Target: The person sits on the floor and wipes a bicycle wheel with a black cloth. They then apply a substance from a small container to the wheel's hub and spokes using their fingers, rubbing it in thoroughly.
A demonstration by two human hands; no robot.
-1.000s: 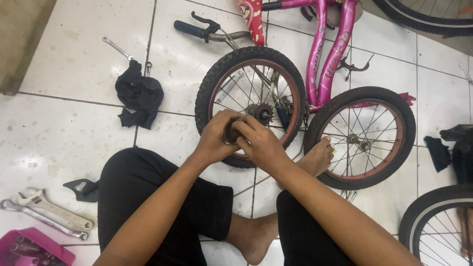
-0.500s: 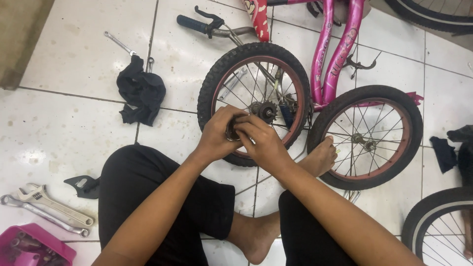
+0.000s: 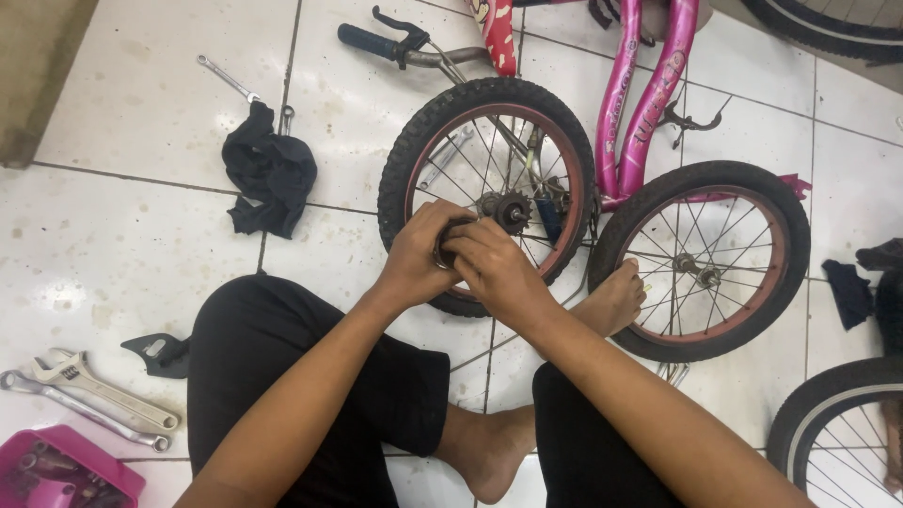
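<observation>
From the head camera, a person sits on a white tiled floor (image 3: 113, 235) with a small pink bicycle (image 3: 649, 103) lying flat in front of them. Both hands meet over the nearer wheel (image 3: 489, 188), just beside its small toothed sprocket (image 3: 513, 209). The left hand (image 3: 419, 259) and right hand (image 3: 494, 268) are clenched together around a small dark round part (image 3: 444, 246), mostly hidden by the fingers. The work looks mid-way: the wheel sits in the frame, an adjustable wrench (image 3: 99, 388) and a spanner (image 3: 66, 406) lie untouched at the left, and a black rag (image 3: 271, 174) lies further off.
</observation>
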